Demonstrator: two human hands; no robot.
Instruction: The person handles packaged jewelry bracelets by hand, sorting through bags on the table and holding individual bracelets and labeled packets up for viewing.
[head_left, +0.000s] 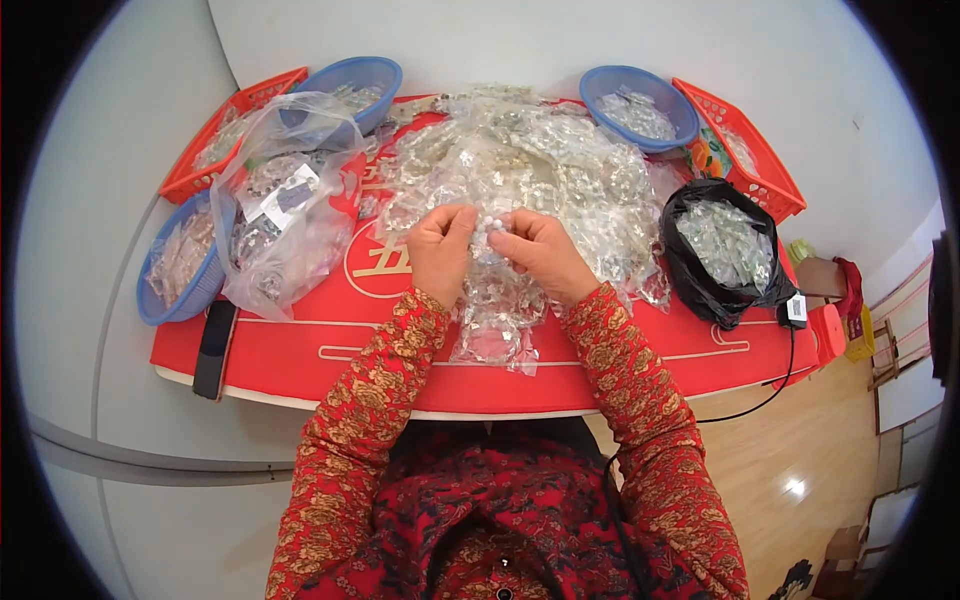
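Note:
Just above the near side of a big heap of clear plastic packets (560, 170), both my hands come together on a small clear packet (489, 232) with whitish bead-like pieces in it. My left hand (441, 252) pinches its left side between thumb and fingers. On the right side, my right hand (545, 252) grips it with the thumb toward the middle. What exactly the packet contains is too small to make out. More shiny packets (497, 330) lie below my hands, toward the near edge of the table.
On the red tabletop (640, 352) stand blue baskets (362, 68) (640, 80), red baskets (190, 170), a clear plastic bag (290, 250) and a black bag (690, 270) of packets. A phone (214, 350) lies front left. A cable (790, 350) hangs over the right edge.

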